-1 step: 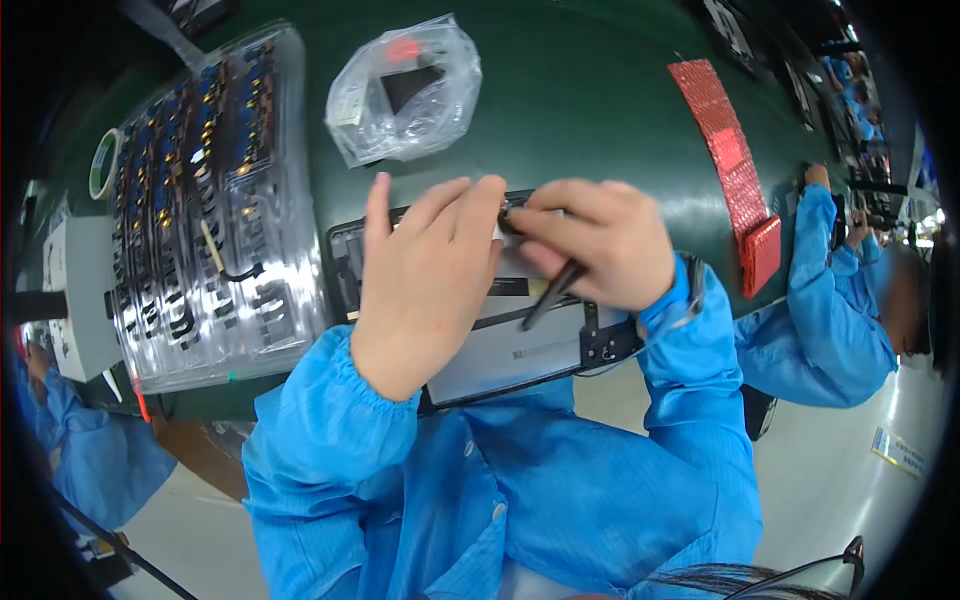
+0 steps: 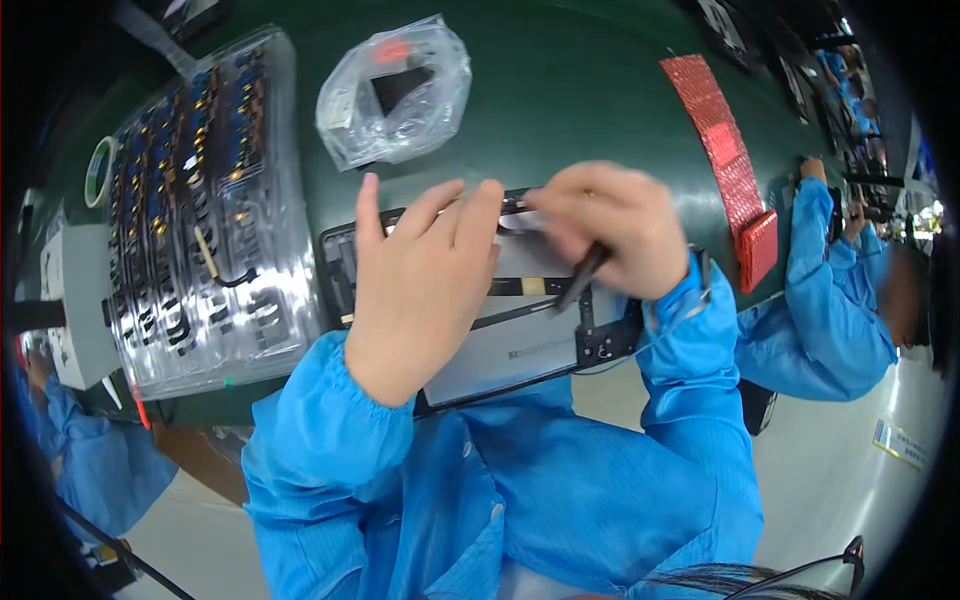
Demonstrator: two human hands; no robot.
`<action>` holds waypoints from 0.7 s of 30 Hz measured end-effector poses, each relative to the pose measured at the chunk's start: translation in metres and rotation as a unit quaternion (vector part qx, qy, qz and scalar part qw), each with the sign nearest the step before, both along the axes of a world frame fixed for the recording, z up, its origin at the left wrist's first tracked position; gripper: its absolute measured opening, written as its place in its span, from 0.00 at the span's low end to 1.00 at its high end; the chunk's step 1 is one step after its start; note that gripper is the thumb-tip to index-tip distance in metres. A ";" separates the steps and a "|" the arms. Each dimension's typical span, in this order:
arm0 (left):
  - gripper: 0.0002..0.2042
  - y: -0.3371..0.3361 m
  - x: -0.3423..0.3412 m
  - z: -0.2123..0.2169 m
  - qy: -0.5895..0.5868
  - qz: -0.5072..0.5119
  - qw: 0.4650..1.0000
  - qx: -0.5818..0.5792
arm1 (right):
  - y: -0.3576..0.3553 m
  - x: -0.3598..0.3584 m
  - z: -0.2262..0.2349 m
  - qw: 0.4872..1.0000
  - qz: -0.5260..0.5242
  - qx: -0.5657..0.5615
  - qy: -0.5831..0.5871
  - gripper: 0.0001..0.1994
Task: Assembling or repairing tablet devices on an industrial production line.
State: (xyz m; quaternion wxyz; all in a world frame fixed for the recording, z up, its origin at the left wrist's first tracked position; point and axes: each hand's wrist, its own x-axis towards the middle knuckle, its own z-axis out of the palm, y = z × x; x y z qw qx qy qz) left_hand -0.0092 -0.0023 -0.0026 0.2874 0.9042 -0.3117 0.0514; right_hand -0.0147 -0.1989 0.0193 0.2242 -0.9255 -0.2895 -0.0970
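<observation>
An opened, tablet-like device with a black frame and silver-grey flat panels lies in front of me at the table's near edge. My left hand rests across its left half, fingers stretched out and apart, covering part of the inside. My right hand, blurred by motion, is over the device's right half. Its fingers are bent together near the far edge, and a dark stick-like tool is held in it, pointing down toward the panels. Whether the fingertips also pinch a small part cannot be made out.
Left stands a clear plastic tray of small parts, a tape roll beside it. Beyond the device lies a clear plastic bag; to the right, a red bubble-wrap strip and red packet. A person in blue sits at right.
My right hand has moved a little to the right with the dark tool, away from my left fingertips, showing more of the device's inside. My left hand stays on the device.
</observation>
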 end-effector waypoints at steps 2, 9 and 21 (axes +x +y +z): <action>0.19 -0.003 -0.006 0.003 -0.098 -0.016 0.991 0.089 | -0.031 0.001 0.010 0.995 -0.065 0.070 -0.014 0.10; 0.16 -0.010 -0.017 0.005 -0.156 -0.026 0.966 0.202 | -0.064 -0.006 0.006 0.978 -0.070 0.033 0.192 0.11; 0.20 0.003 -0.008 0.017 0.006 -0.049 0.991 0.123 | -0.060 -0.012 0.012 0.944 -0.131 0.069 0.296 0.10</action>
